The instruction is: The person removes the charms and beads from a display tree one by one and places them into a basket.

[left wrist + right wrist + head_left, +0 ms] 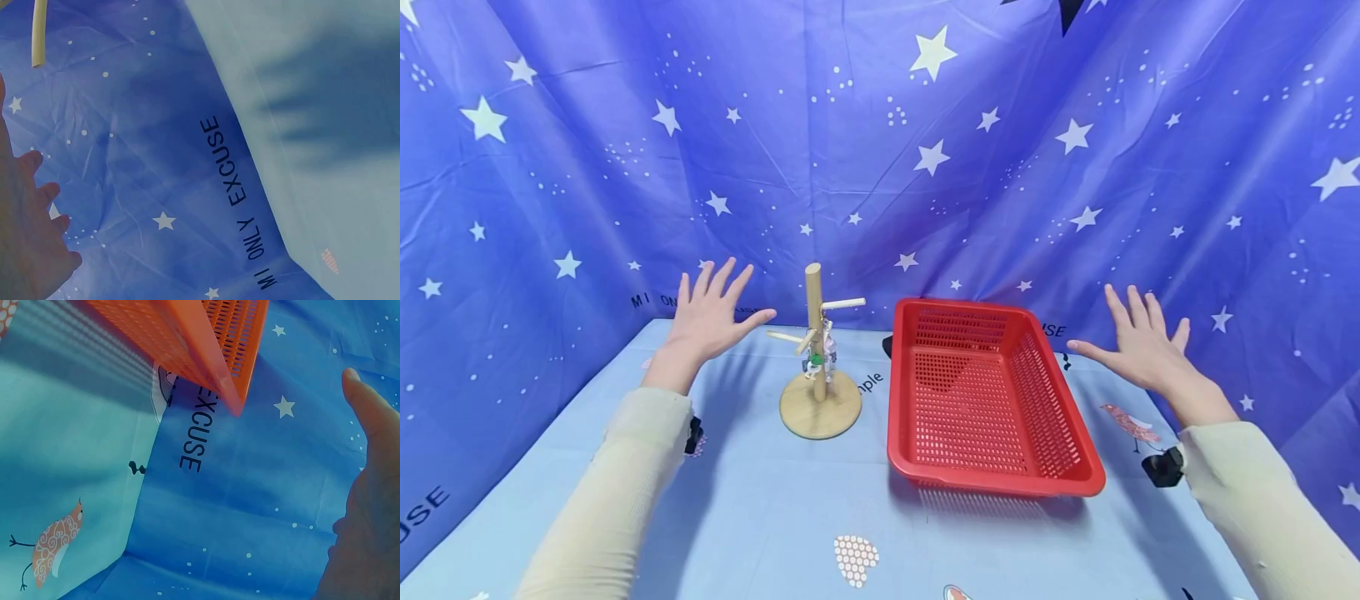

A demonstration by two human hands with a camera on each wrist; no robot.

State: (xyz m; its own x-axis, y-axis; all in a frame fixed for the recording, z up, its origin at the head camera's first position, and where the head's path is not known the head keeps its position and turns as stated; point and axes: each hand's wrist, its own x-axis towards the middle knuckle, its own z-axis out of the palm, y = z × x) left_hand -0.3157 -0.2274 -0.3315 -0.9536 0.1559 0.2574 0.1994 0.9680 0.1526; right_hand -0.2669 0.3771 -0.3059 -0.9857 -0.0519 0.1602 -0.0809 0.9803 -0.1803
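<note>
My left hand (705, 323) is raised over the left of the table with its fingers spread, holding nothing. To its right stands a wooden peg stand (815, 333) with a round base and several side pegs. Small trinkets (817, 360), one part green, hang on it close to the post; their exact kind is too small to make out. On the other side my right hand (1141, 346) is held up, fingers spread and bare, just right of a red plastic basket (901, 400). In the left wrist view one pale peg (39, 37) of the stand shows at the top.
A light blue printed cloth (760, 508) covers the table. Behind it and at both sides hangs a purple-blue curtain (880, 167) with white stars. The basket's perforated wall (231, 337) rises near the right hand. Black wrist cameras (1163, 467) sit at the sleeves.
</note>
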